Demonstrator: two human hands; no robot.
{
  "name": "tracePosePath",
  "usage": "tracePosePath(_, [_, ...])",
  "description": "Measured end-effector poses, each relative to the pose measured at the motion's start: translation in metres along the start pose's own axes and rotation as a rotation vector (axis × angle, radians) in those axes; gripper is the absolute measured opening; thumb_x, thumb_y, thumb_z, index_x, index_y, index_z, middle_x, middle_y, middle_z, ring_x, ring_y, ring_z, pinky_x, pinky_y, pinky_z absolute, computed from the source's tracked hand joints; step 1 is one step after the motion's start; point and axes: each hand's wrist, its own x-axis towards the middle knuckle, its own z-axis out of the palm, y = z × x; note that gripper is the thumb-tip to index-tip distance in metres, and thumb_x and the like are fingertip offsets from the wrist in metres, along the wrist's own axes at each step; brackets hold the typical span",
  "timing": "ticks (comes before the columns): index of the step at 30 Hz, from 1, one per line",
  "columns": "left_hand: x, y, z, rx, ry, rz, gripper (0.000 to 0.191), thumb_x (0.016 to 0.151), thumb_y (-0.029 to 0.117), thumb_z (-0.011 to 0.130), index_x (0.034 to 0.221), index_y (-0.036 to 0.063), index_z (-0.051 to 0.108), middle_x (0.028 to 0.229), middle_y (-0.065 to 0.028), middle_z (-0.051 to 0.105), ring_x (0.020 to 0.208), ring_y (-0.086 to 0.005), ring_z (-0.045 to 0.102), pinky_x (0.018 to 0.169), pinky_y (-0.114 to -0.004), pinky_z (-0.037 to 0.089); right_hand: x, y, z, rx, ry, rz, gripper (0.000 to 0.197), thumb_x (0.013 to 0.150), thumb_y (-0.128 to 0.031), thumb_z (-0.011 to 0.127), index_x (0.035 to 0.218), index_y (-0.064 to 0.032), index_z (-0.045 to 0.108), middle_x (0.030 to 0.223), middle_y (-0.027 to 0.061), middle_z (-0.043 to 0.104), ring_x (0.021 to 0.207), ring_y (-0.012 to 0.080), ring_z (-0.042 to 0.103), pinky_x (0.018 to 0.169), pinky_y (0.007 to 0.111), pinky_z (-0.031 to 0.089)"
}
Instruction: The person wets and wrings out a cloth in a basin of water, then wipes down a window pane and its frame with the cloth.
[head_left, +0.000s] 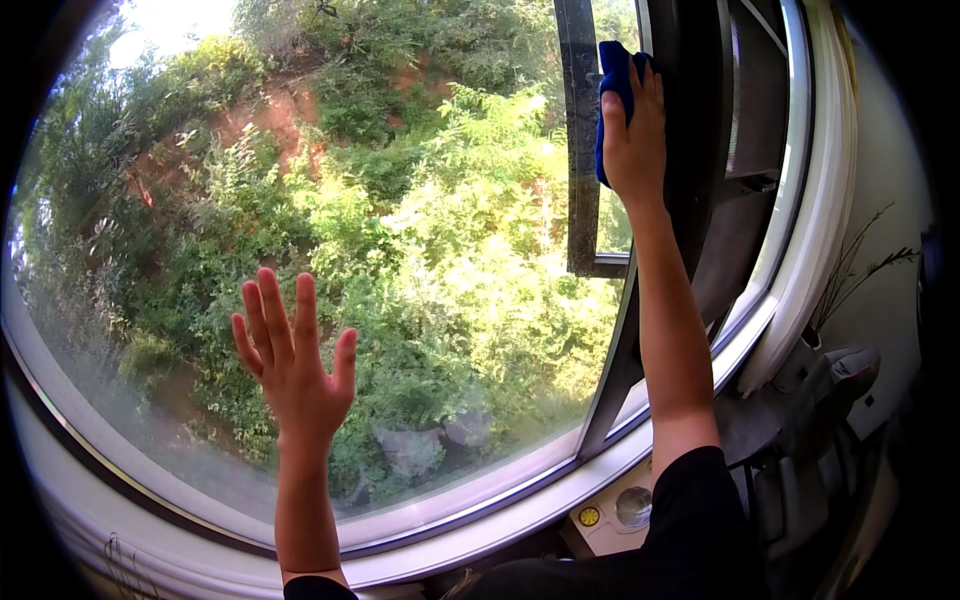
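Observation:
My right hand (636, 142) is raised at the upper right and holds a dark blue cloth (613, 75) against the dark window frame (679, 150). The cloth lies under my palm and fingers, and part of it is hidden by the hand. At the lower left, my left hand (296, 352) is spread with its fingers apart, in front of the large window pane (420, 300). It holds nothing; whether the palm touches the glass I cannot tell. Through the pane green shrubs and reddish soil show on a slope.
The white window sill (480, 551) curves along the bottom. A white curtain (825, 172) hangs at the right. Below it stand a dark chair (795, 465) and dry stems (847, 277) near the wall. A pale appliance with a yellow dial (589, 516) sits beneath the sill.

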Motion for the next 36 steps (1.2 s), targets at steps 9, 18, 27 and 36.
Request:
tracePosePath(9, [-0.003,-0.005,-0.004,0.012,0.001,-0.006,0.067,0.100,0.040,0.056,0.160,0.0155,0.036,0.169,-0.0177,0.024,0.157,-0.0339,0.018,0.127,-0.051,0.007,-0.020,-0.103,0.023,-0.009,-0.015,-0.064,0.062,0.104,-0.053,0.044,0.154,-0.0161,0.047,0.159,0.0246,0.037,0.149,0.0502,0.027,0.117,0.069,0.020])
tracePosePath(18, [-0.004,-0.005,-0.003,0.001,-0.034,-0.008,0.066,0.104,0.044,0.052,0.161,0.0158,0.034,0.170,-0.0168,0.021,0.158,-0.0339,0.016,0.126,-0.052,0.007,-0.038,-0.245,0.044,0.153,-0.073,-0.183,0.059,0.095,-0.041,0.057,0.148,-0.0154,0.053,0.157,0.0192,0.041,0.148,0.0452,0.031,0.121,0.065,0.018])
tracePosePath(27, [-0.005,-0.005,0.002,-0.003,-0.062,-0.004,0.065,0.102,0.046,0.055,0.155,0.0113,0.041,0.169,-0.0199,0.021,0.158,-0.0362,0.016,0.126,-0.054,0.008,-0.058,-0.296,0.043,0.264,-0.172,-0.230,0.065,0.088,-0.044,0.067,0.149,-0.0275,0.053,0.160,0.0161,0.039,0.151,0.0437,0.027,0.122,0.064,0.015])
tracePosePath(36, [0.000,0.000,0.000,-0.014,-0.011,-0.012,0.068,0.100,0.041,0.060,0.159,0.0156,0.038,0.168,-0.0182,0.025,0.157,-0.0356,0.018,0.126,-0.053,0.010,-0.063,-0.246,0.034,0.223,-0.157,-0.157,0.069,0.087,-0.035,0.071,0.151,-0.0220,0.050,0.160,0.0142,0.040,0.152,0.0388,0.029,0.123,0.059,0.017])
